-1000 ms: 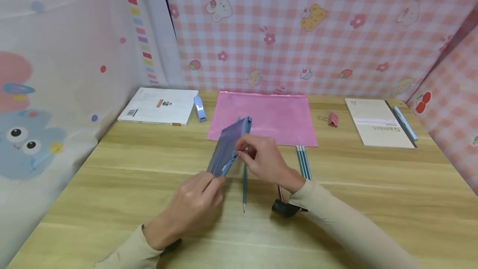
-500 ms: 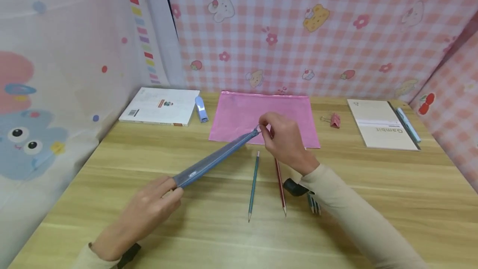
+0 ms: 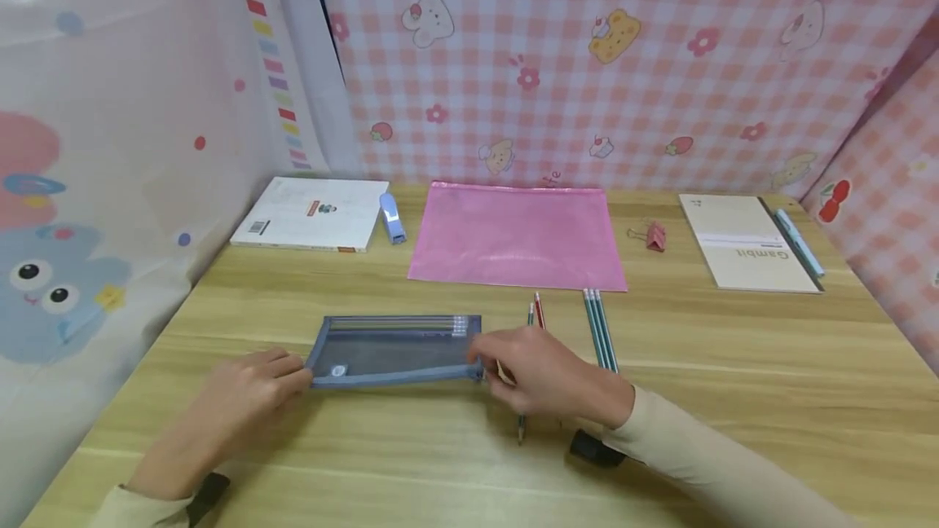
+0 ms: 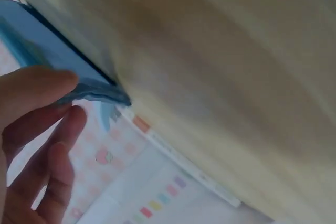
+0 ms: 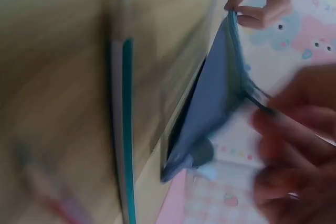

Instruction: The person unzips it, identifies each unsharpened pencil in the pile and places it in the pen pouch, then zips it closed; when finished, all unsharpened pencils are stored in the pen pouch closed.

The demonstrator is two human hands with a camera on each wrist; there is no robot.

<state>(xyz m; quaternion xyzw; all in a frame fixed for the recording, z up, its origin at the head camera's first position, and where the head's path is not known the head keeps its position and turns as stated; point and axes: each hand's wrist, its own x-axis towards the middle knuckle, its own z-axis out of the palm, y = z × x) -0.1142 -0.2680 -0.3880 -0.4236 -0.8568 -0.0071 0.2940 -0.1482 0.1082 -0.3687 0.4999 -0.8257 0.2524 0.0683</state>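
Note:
A blue-grey mesh zip pouch (image 3: 396, 353) lies with its zipped edge toward me. Several pencils show through its mesh along the far side. My left hand (image 3: 253, 389) pinches the near left corner, thumb against fingers in the left wrist view. At the right end, my right hand (image 3: 543, 369) pinches a thin cord or zip pull, seen in the right wrist view beside the pouch (image 5: 210, 87). Under and behind that hand lie a green pencil (image 3: 522, 429) and a red pencil (image 3: 539, 310), both partly hidden. Further right are three green pencils (image 3: 601, 332).
At the back lies a flat pink pouch (image 3: 517, 235). Left of it are a blue stapler (image 3: 392, 218) and a white book (image 3: 311, 213). On the right are a pink binder clip (image 3: 655, 235), a notebook (image 3: 748, 243) and a light blue pen (image 3: 800, 241).
The mesh pouch has gone from raised and slanted to level and lower. My left hand has moved left; my right hand moved away to the right, then came nearer to me.

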